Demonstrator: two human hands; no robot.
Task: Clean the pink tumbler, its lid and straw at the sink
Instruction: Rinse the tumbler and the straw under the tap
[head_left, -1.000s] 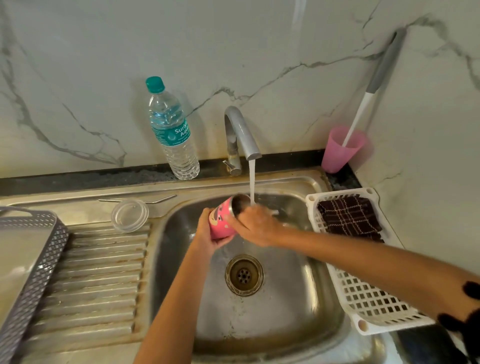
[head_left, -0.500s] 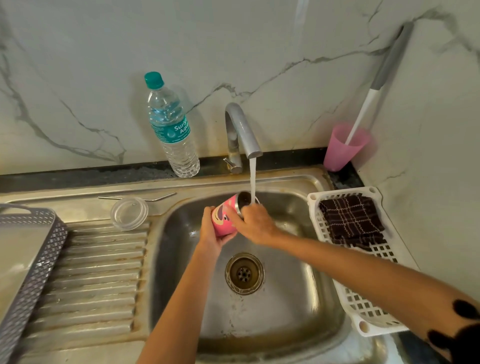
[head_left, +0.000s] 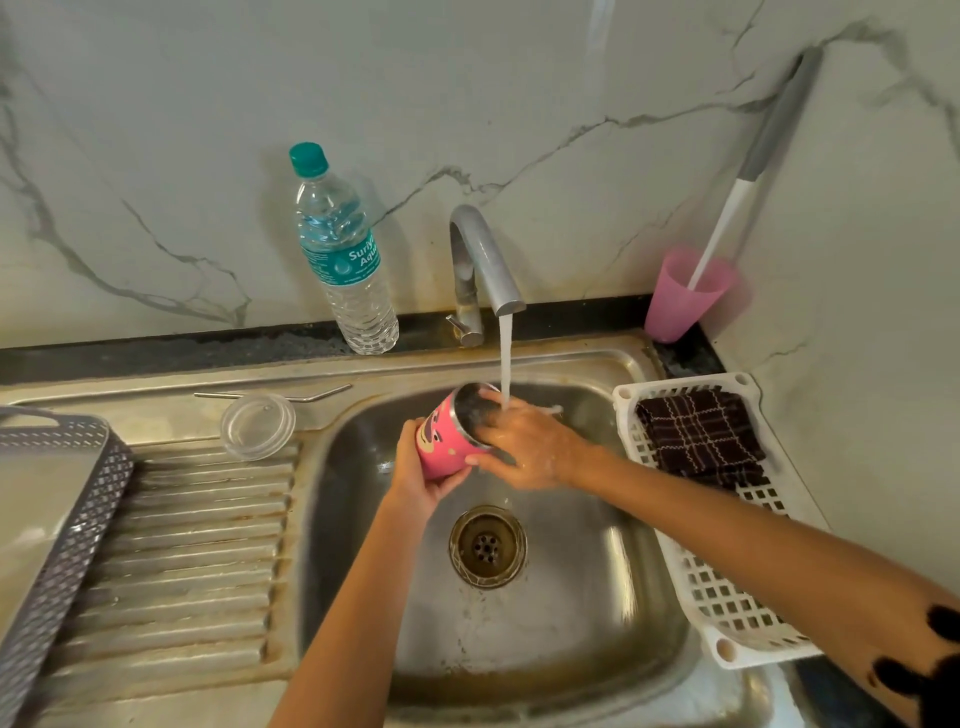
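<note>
My left hand grips the pink tumbler from below and tilts it on its side over the sink basin, its steel mouth turned right under the running water. My right hand is at the mouth, fingers curled over the rim and reaching inside, thumb on the pink wall. The clear round lid lies flat on the draining board to the left. Just behind the lid lies the thin metal straw, on the sink's back ledge.
The tap runs a steady stream. A water bottle stands behind the sink. At the back right a pink cup holds a long brush. A white basket with a dark cloth sits right; a grey tray left.
Both hands and the tumbler have stayed under the stream; the tumbler has turned slightly in my left hand while my right fingers shifted around the rim.
</note>
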